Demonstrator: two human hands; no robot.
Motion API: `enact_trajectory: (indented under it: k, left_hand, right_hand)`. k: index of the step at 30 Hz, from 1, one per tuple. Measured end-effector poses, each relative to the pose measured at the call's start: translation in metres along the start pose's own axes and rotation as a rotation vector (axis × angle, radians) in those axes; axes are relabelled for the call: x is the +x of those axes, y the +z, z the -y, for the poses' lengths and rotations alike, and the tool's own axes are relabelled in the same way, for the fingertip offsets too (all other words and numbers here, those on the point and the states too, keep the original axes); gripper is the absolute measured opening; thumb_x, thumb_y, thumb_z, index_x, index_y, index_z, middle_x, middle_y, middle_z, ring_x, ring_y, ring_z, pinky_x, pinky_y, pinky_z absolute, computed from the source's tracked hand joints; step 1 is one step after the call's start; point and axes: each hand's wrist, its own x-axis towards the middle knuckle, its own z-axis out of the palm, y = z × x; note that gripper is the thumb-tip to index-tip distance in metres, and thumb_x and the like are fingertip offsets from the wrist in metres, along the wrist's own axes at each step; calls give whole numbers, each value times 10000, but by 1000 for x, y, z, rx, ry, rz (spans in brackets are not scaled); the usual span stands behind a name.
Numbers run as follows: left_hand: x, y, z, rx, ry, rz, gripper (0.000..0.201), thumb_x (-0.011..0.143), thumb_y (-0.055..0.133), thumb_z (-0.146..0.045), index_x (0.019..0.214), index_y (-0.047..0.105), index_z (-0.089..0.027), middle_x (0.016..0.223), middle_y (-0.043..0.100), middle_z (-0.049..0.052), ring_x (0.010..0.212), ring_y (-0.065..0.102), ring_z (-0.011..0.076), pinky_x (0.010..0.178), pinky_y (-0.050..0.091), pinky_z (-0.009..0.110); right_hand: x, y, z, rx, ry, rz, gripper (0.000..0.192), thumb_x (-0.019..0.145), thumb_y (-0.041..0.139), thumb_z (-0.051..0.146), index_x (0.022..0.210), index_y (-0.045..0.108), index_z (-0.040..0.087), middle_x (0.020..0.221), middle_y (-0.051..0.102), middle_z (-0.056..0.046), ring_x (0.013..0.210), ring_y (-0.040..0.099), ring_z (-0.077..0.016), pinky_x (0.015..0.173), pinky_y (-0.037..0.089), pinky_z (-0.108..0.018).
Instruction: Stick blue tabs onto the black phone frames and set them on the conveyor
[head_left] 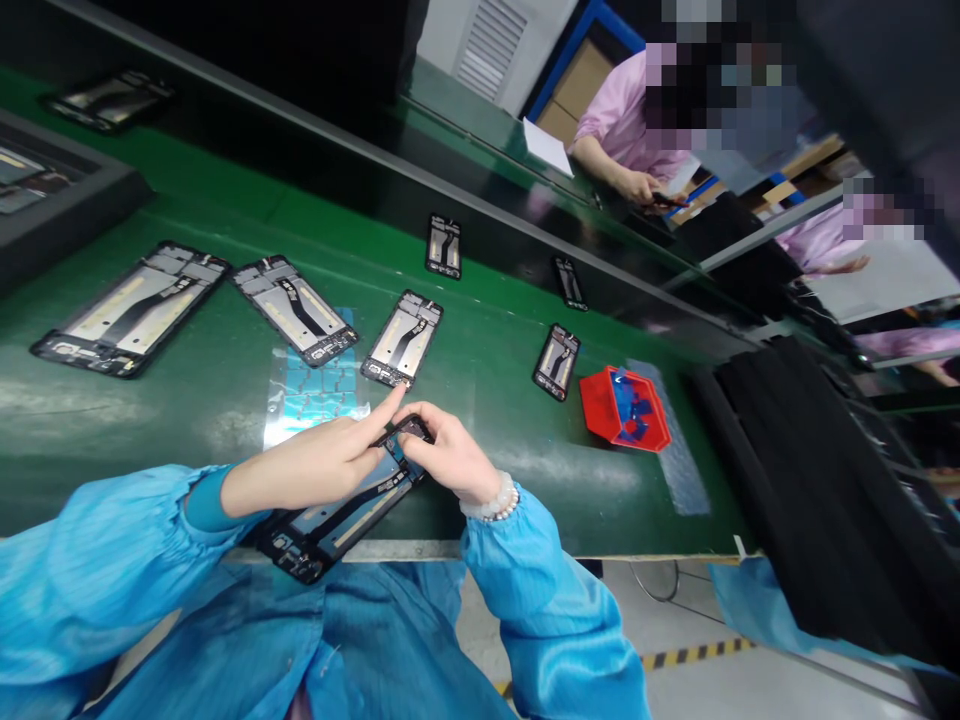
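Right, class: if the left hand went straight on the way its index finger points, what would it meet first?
Most likely the phone frame just ahead of the left hand, near the frame's lower right corner in the picture. Depth is unclear, so the hand could pass over it.

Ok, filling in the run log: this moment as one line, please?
right hand: holds far end of phone frame | left hand: at same frame | on green table: blue sheet, red bin, other phone frames

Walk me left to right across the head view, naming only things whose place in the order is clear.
Tray, left hand, right hand, nearer right phone frame, red bin.
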Motion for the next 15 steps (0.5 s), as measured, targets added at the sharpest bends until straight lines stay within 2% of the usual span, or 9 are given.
enact_trajectory:
  k: [3,8,11,15]
  left_hand:
    - [1,2,3,-49,22,-1,670,920,305,-352,1509,85,-122,1164,669,137,960,656,283,743,466,298]
    - [1,2,0,17,1,16,659,924,295,-328,1507,87,-104,1026,713,136,809,683,265,656,454,277]
    - [0,1,-2,49,-6,5,648,918,296,-315,1504,122,-99,972,723,126,793,685,261,650,452,275]
    - [0,2,0,17,8,-16,661,901,323,-315,1500,147,-99,1005,725,124,822,688,258,679,462,275]
  right_hand:
    - [0,-1,-1,24,16,30,243,653,592,253,879,562,173,737,547,46,669,490,-96,667,405,-235]
    - [2,2,-2,28,47,24,186,637,608,256,799,566,174,696,542,54,642,477,-89,652,396,-231]
    - [3,4,-3,20,56,21,178,628,587,251,784,555,172,703,543,51,648,477,-91,647,390,-234]
    - [4,6,-3,-11,45,12,160,619,565,250,760,542,178,699,535,51,653,473,-96,652,389,-238]
